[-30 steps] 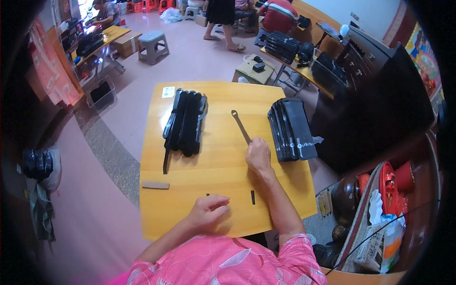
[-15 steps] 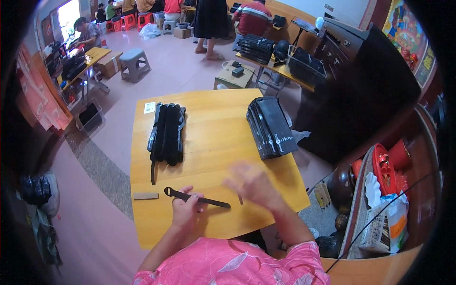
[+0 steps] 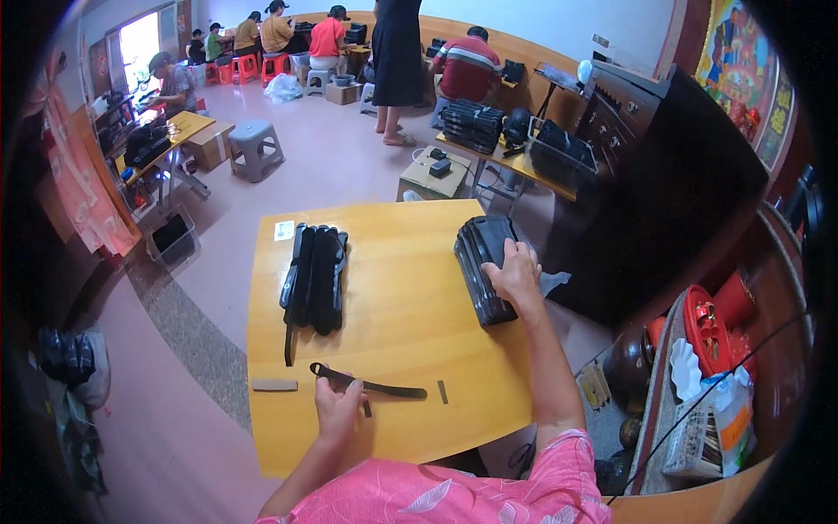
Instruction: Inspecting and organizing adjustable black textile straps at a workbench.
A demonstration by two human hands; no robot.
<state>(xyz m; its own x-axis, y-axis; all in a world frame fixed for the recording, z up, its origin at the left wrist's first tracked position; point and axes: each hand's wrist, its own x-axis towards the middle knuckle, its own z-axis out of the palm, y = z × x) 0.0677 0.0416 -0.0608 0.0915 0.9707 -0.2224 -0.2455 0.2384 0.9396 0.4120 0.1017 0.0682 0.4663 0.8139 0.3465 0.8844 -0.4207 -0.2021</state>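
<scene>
My left hand [image 3: 339, 409] pinches a slim black strap [image 3: 388, 389] with a loop at its left end, held just above the near part of the table. Under the strap, beside the fingers, a short dark strip [image 3: 367, 410] shows. My right hand [image 3: 517, 278] reaches over the stack of flat black packages [image 3: 476, 262] at the right, fingers apart and touching the top of it. At the left lies a bundle of black straps [image 3: 316, 279], one tail hanging toward me. Another short dark strip [image 3: 443, 392] lies right of the held strap.
A brown flat strip [image 3: 275, 385] lies near the left edge of the yellow table [image 3: 393, 236]. Beyond are a cardboard box [image 3: 428, 182], a grey stool [image 3: 255, 148] and a side table with black goods [image 3: 471, 122]. Several people sit or stand farther back. A cluttered cabinet [image 3: 659, 419] flanks my right.
My right hand has gone from above the near table, where it was blurred, up and right to the stack. My left hand keeps the strap. The whole view has shifted slightly.
</scene>
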